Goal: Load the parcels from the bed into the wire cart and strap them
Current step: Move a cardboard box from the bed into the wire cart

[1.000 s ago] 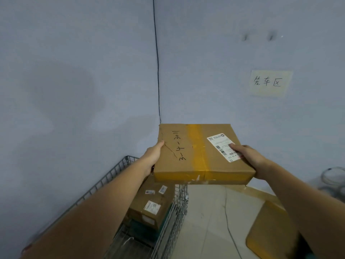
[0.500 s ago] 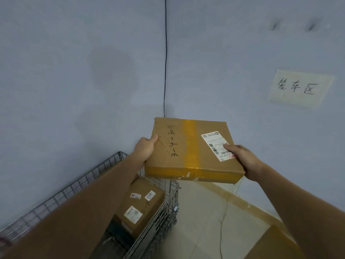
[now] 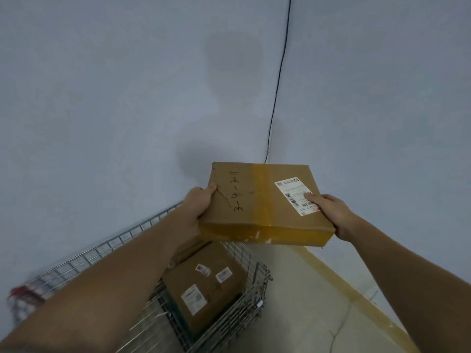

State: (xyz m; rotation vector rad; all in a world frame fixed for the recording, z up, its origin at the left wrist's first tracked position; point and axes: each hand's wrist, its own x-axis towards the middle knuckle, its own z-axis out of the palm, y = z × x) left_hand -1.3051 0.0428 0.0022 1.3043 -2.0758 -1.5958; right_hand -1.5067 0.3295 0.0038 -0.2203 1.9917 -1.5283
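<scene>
Head view: we've got the flat parcel (image 3: pixel 265 202) in the air above the wire cart (image 3: pixel 244 309), left hand (image 3: pixel 197 206) and right hand (image 3: pixel 331 212) gripping opposite edges. Risk: it lands crooked on the tilted box (image 3: pixel 204 284) and slides off.

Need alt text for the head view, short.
Both hands, left hand and right hand, hold a flat cardboard box above a wire cart in a room corner. Another box already lies in the cart.

flat parcel (image 3: pixel 265 202) now carried above the wire cart (image 3: pixel 244 309)
</scene>
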